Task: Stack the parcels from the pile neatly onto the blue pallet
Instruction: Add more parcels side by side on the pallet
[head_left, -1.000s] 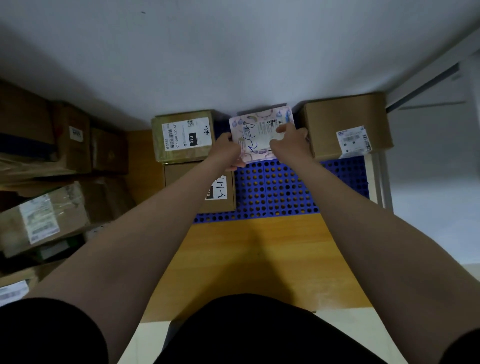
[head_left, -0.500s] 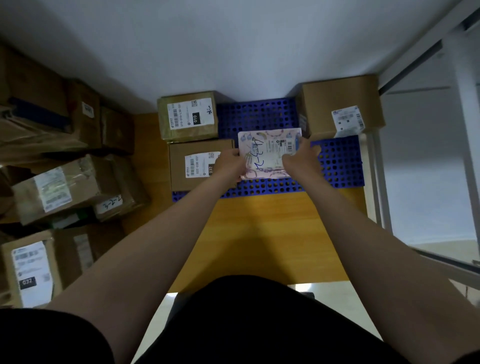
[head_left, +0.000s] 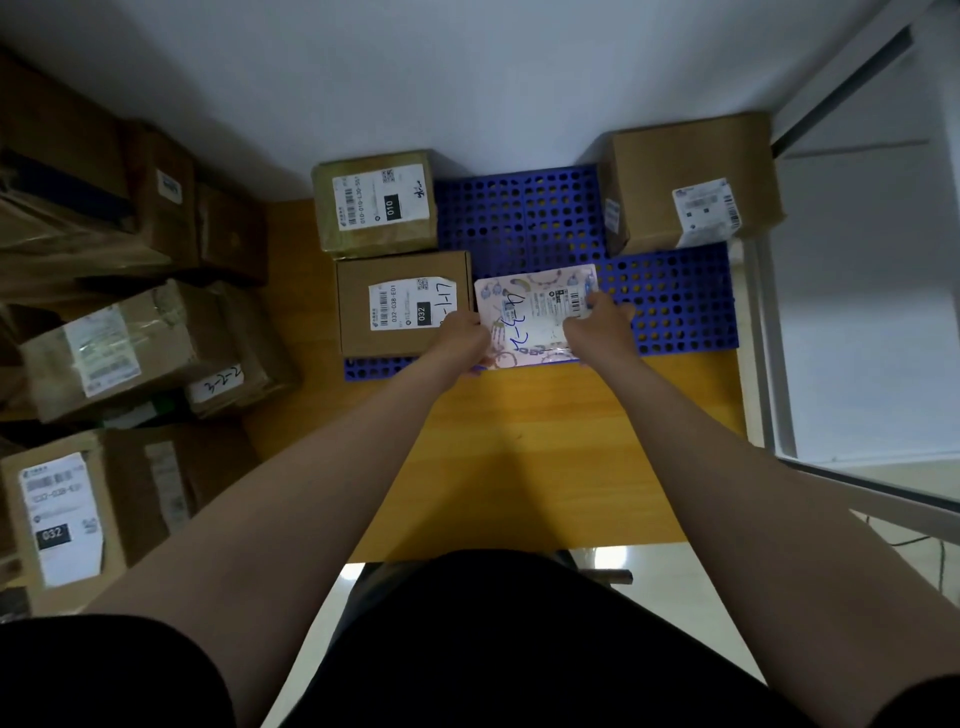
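Together, left hand (head_left: 462, 338) and right hand (head_left: 597, 322) grip a thin, glossy patterned parcel (head_left: 530, 312) over the perforated blue pallet (head_left: 675, 306).

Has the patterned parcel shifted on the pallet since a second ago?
Yes. The patterned parcel came nearer the camera: from level with the 010 box to the near edge of the blue pallet, beside the 032 box.

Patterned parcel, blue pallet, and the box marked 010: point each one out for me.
patterned parcel (head_left: 530, 317), head view, centre of its top face
blue pallet (head_left: 519, 218), head view, bare perforated deck
box marked 010 (head_left: 376, 200), head view, its white label
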